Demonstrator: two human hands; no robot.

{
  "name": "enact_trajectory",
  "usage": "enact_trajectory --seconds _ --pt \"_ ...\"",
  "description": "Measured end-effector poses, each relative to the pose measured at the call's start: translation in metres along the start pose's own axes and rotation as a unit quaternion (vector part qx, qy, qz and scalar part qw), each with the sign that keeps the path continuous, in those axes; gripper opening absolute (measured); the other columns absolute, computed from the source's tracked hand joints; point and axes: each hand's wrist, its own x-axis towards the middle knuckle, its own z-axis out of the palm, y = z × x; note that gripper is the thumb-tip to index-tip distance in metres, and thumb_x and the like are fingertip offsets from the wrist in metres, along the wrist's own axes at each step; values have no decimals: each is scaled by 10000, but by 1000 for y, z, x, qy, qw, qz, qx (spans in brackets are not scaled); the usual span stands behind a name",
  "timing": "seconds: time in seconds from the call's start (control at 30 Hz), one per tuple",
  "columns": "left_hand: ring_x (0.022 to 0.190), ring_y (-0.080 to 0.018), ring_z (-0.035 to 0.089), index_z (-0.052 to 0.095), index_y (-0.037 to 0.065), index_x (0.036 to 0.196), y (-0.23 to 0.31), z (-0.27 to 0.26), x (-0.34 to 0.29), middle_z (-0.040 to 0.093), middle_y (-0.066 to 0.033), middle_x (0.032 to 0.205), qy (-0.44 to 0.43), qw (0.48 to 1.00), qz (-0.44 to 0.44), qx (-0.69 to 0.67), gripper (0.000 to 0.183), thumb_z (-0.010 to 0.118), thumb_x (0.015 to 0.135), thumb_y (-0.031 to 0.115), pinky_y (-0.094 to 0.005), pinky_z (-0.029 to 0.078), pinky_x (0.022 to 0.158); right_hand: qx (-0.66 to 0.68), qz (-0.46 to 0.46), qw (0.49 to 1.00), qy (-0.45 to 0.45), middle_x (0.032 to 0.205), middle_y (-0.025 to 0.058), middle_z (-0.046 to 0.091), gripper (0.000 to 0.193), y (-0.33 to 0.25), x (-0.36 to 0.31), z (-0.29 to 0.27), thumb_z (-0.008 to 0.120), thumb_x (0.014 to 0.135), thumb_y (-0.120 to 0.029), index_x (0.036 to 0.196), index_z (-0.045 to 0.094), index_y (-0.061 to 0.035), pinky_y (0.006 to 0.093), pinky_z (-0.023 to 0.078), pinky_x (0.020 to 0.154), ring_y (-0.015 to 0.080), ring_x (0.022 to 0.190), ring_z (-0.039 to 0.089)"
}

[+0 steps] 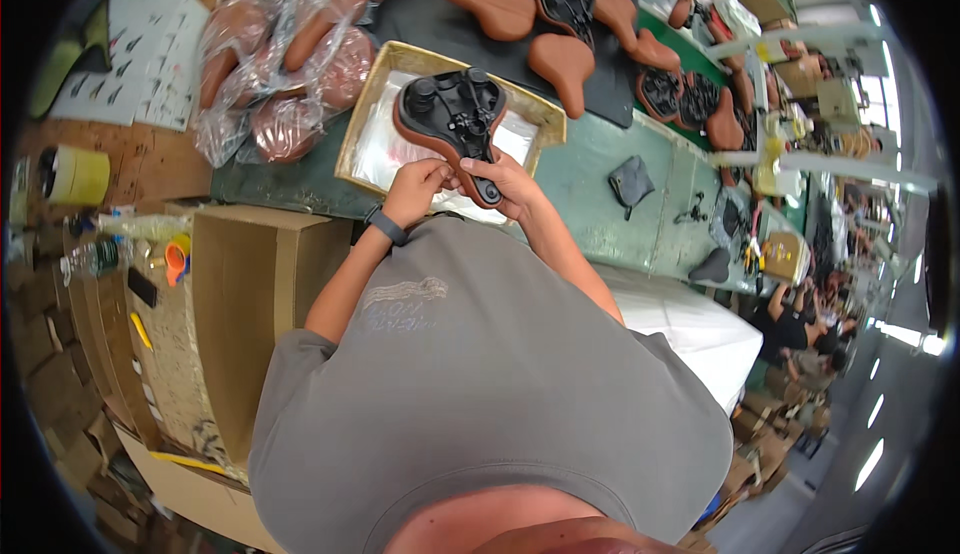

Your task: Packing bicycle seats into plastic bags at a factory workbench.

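A bicycle saddle (452, 119) with a brown cover is turned underside up, showing its black base, rails and springs. My right hand (512, 186) is closed around its narrow nose, thumb on top. Beside the nose, the fingers of my left hand (412, 192) are pinched together; whatever they hold is too small or hidden to make out. Beneath the saddle lies a shallow cardboard tray (549, 130) with clear plastic bags (376, 150) in it.
Plastic-wrapped saddles (285, 64) are heaped at the left of the green table (590, 209). Bare brown saddles (563, 66) lie on a black mat beyond. A black pouch (631, 184) rests to the right. An open cardboard box (240, 299) stands at my left.
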Motion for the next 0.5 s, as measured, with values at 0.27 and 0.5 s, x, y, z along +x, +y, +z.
enact_trajectory --seconds 0.27,0.5 --pt "1057 -151 718 723 20 1214 11 -43 -33 755 -42 1133 90 897 -45 -431 208 634 1144 195 -350 603 975 -16 -55 998 35 1081 173 720 468 -10 -7 27 802 985 -138 1355 566 22 405 627 841 271 932 741" --pt "913 -93 644 698 63 1197 30 -101 -30 671 34 997 37 840 7 -542 143 623 1135 168 -355 570 902 8 -115 993 -11 1273 219 682 713 -32 -56 -17 848 931 -260 1498 530 32 407 597 923 296 1028 713"
